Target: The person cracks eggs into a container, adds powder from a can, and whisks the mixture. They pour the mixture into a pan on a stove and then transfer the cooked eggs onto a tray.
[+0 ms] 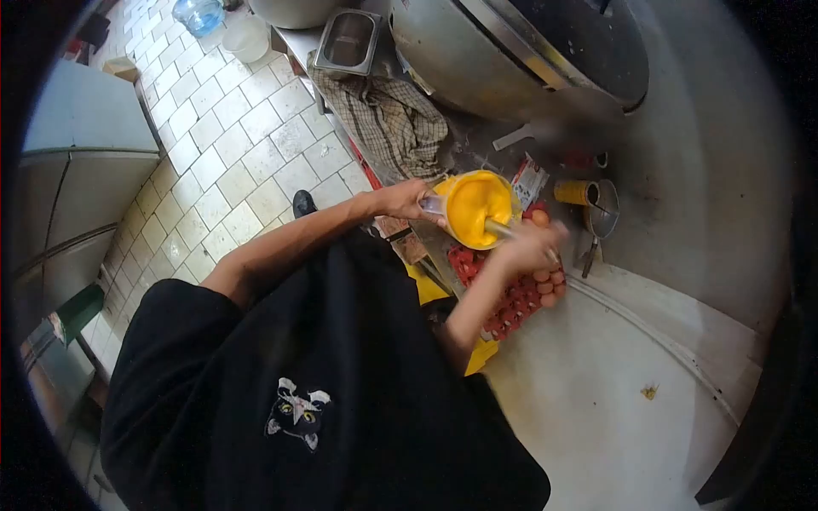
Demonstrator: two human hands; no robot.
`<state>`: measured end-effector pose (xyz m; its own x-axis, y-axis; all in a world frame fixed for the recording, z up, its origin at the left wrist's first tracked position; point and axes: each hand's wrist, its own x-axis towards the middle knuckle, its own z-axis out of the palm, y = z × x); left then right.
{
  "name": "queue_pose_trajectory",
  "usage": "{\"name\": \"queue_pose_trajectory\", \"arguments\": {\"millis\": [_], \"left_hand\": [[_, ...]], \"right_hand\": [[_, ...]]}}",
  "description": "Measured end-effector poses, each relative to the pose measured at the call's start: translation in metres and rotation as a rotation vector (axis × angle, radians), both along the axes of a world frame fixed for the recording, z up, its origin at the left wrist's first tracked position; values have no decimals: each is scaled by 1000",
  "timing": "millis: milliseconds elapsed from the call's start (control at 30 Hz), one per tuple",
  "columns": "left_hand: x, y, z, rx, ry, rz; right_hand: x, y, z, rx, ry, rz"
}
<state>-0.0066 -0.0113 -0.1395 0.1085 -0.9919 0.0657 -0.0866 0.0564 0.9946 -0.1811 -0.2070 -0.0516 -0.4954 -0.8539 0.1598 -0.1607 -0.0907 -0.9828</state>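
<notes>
My left hand (pixel 407 201) is closed around the handle of a clear plastic jug (pixel 433 205), which is tilted so its mouth faces me. Thick yellow beaten egg (pixel 470 201) fills much of it. Blurred by motion, my right hand (pixel 527 249) grips a metal stirring utensil (pixel 498 228). The utensil's far end is sunk in the yellow liquid, so its shape is hidden. Under my right forearm lies a red egg tray (pixel 503 317), with several brown eggs (pixel 546 288) along its far side and bare cups nearer me.
Beyond the jug stand a large metal pot (pixel 460 64), a checked cloth (pixel 396 128) and a steel container (pixel 348 41). To the right are a yellow can (pixel 573 192) and a small metal pan (pixel 603 213). A white hose (pixel 648 334) runs along the worktop. Tiled floor (pixel 230 145) lies left.
</notes>
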Motion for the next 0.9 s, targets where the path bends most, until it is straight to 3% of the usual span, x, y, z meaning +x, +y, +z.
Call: {"name": "queue_pose_trajectory", "arguments": {"millis": [33,133,200,233,333,400,533,667,733,767,833,867,900], "left_hand": [[-4,1,7,6,32,-25],[-10,0,1,-21,75,-6],[-5,0,5,68,34,-14],[-4,0,6,63,36,-41],[-14,3,5,59,74,-24],[-8,-1,5,63,68,2],[-8,3,5,86,40,-13],[-10,-4,13,41,50,-36],[0,-8,19,-30,91,10],[-8,1,19,-42,134,16],[4,-2,1,48,15,-36],[2,-2,0,43,38,-61],[-4,-2,-1,43,77,-65]], "right_hand": [[-16,-18,-44,-40,489,-236],[25,45,89,60,-378,259],[31,33,32,40,-172,283],[28,29,-14,26,27,403],[10,34,83,118,-426,331],[22,40,75,80,-271,334],[39,43,3,8,282,324],[13,29,3,-33,605,384],[32,15,20,0,258,337],[42,29,61,88,-147,224],[23,6,-13,-199,-29,251],[33,21,6,-37,115,139],[33,29,39,5,48,177]]}}
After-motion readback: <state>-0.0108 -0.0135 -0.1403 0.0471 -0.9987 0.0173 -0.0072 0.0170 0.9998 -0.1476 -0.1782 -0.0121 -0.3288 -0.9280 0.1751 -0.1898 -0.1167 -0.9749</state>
